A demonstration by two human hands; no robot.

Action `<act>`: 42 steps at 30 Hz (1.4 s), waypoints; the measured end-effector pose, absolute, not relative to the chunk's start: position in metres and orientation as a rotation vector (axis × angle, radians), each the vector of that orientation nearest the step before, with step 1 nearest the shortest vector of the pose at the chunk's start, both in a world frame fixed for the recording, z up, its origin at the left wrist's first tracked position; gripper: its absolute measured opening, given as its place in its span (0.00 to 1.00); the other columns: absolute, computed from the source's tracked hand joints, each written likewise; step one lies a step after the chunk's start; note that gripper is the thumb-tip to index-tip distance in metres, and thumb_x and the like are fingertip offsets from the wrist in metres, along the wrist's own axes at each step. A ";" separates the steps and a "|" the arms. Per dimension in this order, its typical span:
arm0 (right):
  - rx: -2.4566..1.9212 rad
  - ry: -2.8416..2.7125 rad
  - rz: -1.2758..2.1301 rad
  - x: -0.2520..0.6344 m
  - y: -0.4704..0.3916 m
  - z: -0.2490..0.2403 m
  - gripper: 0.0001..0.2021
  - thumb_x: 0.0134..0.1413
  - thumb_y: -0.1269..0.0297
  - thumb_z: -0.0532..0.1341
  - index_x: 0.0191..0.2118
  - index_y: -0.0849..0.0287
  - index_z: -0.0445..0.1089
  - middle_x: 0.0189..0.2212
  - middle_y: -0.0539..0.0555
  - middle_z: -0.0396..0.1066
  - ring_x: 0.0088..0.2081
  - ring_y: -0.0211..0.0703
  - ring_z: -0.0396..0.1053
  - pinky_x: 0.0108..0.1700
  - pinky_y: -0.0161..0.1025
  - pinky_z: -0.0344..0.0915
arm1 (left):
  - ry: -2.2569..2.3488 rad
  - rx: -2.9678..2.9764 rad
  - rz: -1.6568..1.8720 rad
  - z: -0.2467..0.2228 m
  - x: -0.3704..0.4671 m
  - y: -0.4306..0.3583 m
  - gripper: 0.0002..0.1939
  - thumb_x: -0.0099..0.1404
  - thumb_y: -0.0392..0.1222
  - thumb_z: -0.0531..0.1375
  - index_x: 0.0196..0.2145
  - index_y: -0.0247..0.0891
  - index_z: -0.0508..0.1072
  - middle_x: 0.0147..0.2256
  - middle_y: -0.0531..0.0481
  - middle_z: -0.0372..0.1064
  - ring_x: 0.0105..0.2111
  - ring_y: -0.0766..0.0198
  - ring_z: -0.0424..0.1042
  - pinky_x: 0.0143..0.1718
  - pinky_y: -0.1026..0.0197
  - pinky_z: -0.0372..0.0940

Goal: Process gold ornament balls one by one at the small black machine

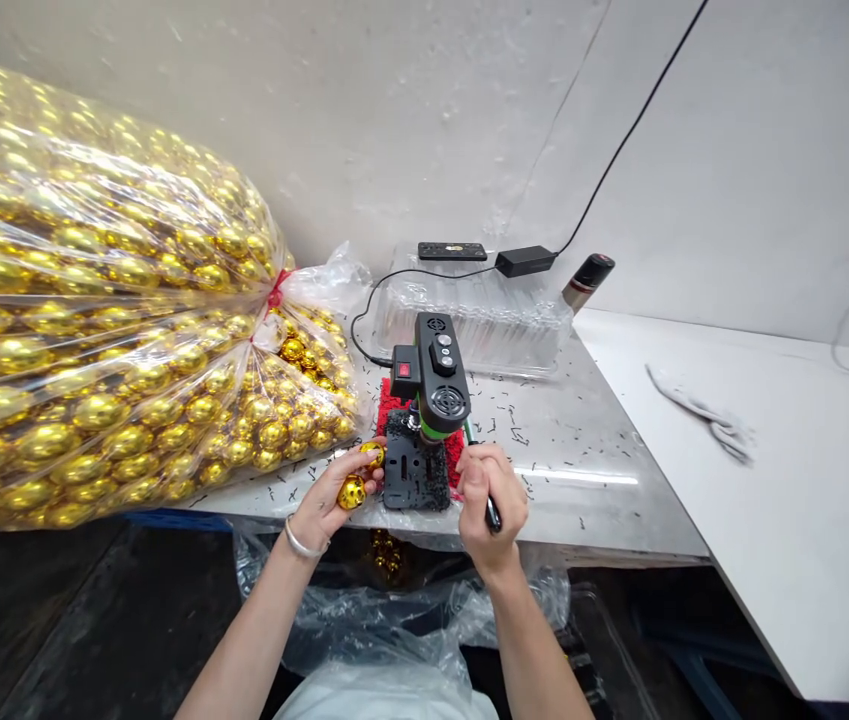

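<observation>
Two shiny gold balls are in my left hand [338, 490]: one ball [351, 492] near the palm, the other [373, 456] at the fingertips, beside the machine's left edge. My right hand [493, 500] is wrapped round the black handle [494, 516] of a lever on the machine's right side. Between my hands stands the small black machine [440, 375], with a red switch, round vents and a green ring under its head. Its slotted black base plate [415, 470] rests on a red mat [392, 400] strewn with black bits.
A huge clear bag of gold balls [94, 350] fills the left. Behind the machine are a clear plastic tray [484, 320], a black adapter [525, 261] with its cable, and a dark cylinder [587, 280]. Gloves [701, 410] lie on the white table [769, 520] at right.
</observation>
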State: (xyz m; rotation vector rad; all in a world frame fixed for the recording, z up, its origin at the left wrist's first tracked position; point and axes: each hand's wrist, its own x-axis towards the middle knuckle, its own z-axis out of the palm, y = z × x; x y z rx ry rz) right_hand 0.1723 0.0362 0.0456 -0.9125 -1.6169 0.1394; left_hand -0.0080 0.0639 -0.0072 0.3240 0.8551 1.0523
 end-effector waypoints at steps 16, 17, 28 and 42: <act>-0.896 -1.607 0.122 0.174 0.040 0.055 0.13 0.59 0.77 0.50 0.24 0.57 0.58 0.21 0.49 0.60 0.28 0.38 0.63 0.30 0.37 0.58 | 1.430 1.701 0.762 -0.029 0.023 0.082 0.20 0.60 0.46 0.61 0.48 0.34 0.74 0.42 0.43 0.73 0.38 0.57 0.72 0.41 0.58 0.65; -0.895 -1.609 0.123 0.174 0.040 0.055 0.13 0.59 0.77 0.50 0.25 0.57 0.58 0.21 0.48 0.60 0.28 0.38 0.63 0.30 0.37 0.59 | 1.459 1.767 0.710 -0.025 0.024 0.082 0.19 0.61 0.46 0.61 0.47 0.34 0.74 0.43 0.42 0.72 0.40 0.56 0.72 0.43 0.57 0.65; -0.889 -1.635 0.134 0.176 0.037 0.046 0.12 0.58 0.78 0.50 0.25 0.57 0.59 0.22 0.49 0.61 0.29 0.38 0.64 0.30 0.37 0.60 | 1.596 2.060 0.374 -0.013 0.035 0.084 0.18 0.66 0.49 0.56 0.49 0.37 0.71 0.48 0.41 0.68 0.43 0.52 0.72 0.41 0.57 0.65; -0.842 -1.595 0.026 0.174 0.041 -0.010 0.13 0.62 0.69 0.47 0.27 0.56 0.61 0.25 0.50 0.64 0.28 0.38 0.65 0.35 0.42 0.65 | 1.634 2.081 0.309 -0.016 0.037 0.081 0.18 0.64 0.49 0.59 0.50 0.40 0.70 0.46 0.43 0.69 0.42 0.53 0.73 0.37 0.59 0.65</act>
